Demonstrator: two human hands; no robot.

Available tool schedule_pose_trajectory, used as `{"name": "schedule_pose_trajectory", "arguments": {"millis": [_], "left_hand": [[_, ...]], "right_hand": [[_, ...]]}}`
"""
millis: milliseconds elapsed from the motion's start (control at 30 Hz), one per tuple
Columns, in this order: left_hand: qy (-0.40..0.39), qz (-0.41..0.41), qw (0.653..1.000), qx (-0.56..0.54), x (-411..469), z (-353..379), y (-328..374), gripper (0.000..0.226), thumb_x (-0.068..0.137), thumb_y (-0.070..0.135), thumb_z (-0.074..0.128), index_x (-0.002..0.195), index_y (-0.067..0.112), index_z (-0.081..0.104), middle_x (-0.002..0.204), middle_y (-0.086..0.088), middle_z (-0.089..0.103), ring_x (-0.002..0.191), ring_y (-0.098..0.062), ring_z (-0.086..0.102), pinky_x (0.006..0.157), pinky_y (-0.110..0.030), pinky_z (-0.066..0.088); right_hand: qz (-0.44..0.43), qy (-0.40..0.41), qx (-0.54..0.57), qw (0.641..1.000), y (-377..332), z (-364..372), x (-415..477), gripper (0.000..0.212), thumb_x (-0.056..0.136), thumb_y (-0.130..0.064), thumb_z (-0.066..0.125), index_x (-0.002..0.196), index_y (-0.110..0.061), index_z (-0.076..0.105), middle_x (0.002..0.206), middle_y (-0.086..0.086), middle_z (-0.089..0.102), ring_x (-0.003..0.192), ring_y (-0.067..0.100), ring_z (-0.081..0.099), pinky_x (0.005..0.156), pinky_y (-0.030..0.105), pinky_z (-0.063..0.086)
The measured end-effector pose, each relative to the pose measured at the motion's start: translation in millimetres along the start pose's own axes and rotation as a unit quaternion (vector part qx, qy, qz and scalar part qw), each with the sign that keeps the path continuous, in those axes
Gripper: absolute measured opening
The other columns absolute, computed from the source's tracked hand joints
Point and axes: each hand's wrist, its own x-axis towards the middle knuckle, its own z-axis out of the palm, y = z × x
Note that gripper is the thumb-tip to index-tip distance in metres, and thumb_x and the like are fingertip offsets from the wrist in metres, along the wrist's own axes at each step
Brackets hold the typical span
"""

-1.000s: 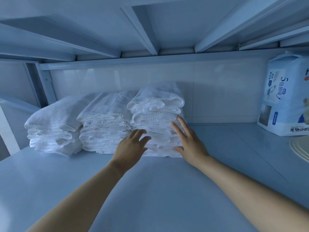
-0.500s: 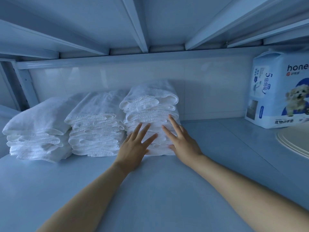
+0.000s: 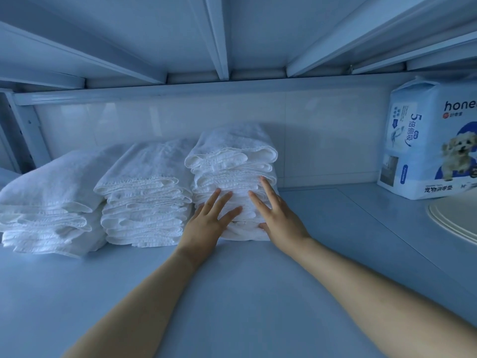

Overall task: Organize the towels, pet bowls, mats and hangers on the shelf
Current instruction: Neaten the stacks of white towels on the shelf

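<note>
Blue shelf (image 3: 232, 293) beneath us; our left hand (image 3: 206, 226) and right hand (image 3: 281, 223), fingers straight and spread, press the nearest towel stack (image 3: 232, 161). Left of them two more stacks (image 3: 144, 187) sit tidy; far right, mat pack (image 3: 426, 140) and pale dish (image 3: 454, 218) likely remain.

Single head-worn view, close in, facing forward and slightly down along the shelf (image 3: 232, 293) toward the back wall (image 3: 322, 140)

Left hand (image 3: 206, 226) and right hand (image 3: 281, 220) flat, splayed, side by side.
</note>
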Motion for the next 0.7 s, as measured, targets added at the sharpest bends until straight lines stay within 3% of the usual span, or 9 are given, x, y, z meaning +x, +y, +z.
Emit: {"name": "schedule_pose_trajectory", "arguments": {"millis": [133, 267, 333, 400, 533, 600, 700], "left_hand": [[-0.001, -0.008, 1.0, -0.015, -1, 0, 2, 0.078, 0.061, -0.002, 0.082, 0.128, 0.029, 0.055, 0.143, -0.004, 0.044, 0.136, -0.028, 0.034, 0.09, -0.04, 0.048], [-0.005, -0.019, 1.0, -0.019, -4, -8, 5, 0.069, 0.063, 0.003, 0.083, 0.124, 0.026, 0.061, 0.14, -0.006, 0.048, 0.13, -0.03, 0.043, 0.09, -0.04, 0.049], [-0.027, -0.038, 0.998, -0.044, -7, -12, 7, 0.062, 0.071, 0.01, 0.079, 0.127, 0.027, 0.058, 0.144, -0.004, 0.043, 0.134, -0.027, 0.039, 0.091, -0.039, 0.049], [-0.041, -0.047, 0.997, -0.052, -12, -17, 6, 0.056, 0.08, 0.021, 0.073, 0.132, 0.03, 0.052, 0.148, -0.001, 0.037, 0.138, -0.023, 0.032, 0.094, -0.037, 0.048], [-0.006, -0.044, 0.997, -0.057, -14, -24, 4, 0.055, 0.072, 0.021, 0.08, 0.123, 0.026, 0.062, 0.14, -0.004, 0.049, 0.129, -0.027, 0.046, 0.081, -0.038, 0.054], [-0.027, -0.036, 0.997, -0.06, -14, -20, 3, 0.056, 0.082, 0.023, 0.07, 0.133, 0.034, 0.05, 0.15, 0.002, 0.033, 0.138, -0.022, 0.032, 0.087, -0.037, 0.051], [-0.084, -0.034, 0.994, -0.058, -17, -7, -1, 0.059, 0.093, 0.025, 0.053, 0.141, 0.048, 0.027, 0.156, 0.014, 0.008, 0.144, -0.011, 0.009, 0.092, -0.033, 0.047]], "right_hand": [[0.009, 0.006, 0.009, 1.0, -1, 2, 0, 0.079, 0.088, -0.007, 0.06, 0.149, -0.024, 0.012, 0.155, 0.002, -0.018, 0.138, 0.022, 0.022, 0.089, 0.034, 0.05], [0.024, 0.014, 0.004, 1.0, -5, 4, -5, 0.078, 0.089, -0.008, 0.058, 0.148, -0.028, 0.012, 0.153, -0.006, -0.022, 0.136, 0.019, 0.021, 0.077, 0.035, 0.054], [0.028, 0.022, 0.019, 0.999, -6, 3, -9, 0.073, 0.09, -0.009, 0.057, 0.148, -0.029, 0.017, 0.152, -0.011, -0.02, 0.137, 0.017, 0.019, 0.074, 0.036, 0.054], [0.031, 0.034, 0.035, 0.998, -4, 0, -14, 0.067, 0.09, -0.011, 0.057, 0.146, -0.029, 0.024, 0.156, -0.011, -0.008, 0.138, 0.016, 0.019, 0.073, 0.036, 0.054], [0.001, 0.109, 0.059, 0.992, -4, -10, -22, 0.062, 0.079, -0.005, 0.07, 0.135, -0.017, 0.048, 0.148, 0.005, 0.035, 0.131, 0.025, 0.041, 0.076, 0.037, 0.055], [-0.028, 0.117, 0.048, 0.992, -6, -7, -22, 0.06, 0.074, -0.002, 0.074, 0.13, -0.012, 0.054, 0.143, 0.008, 0.043, 0.127, 0.028, 0.046, 0.078, 0.038, 0.055], [-0.024, 0.049, 0.035, 0.998, -6, 4, -17, 0.055, 0.087, -0.01, 0.061, 0.139, -0.018, 0.043, 0.154, 0.0, 0.024, 0.139, 0.019, 0.027, 0.093, 0.037, 0.049]]}}
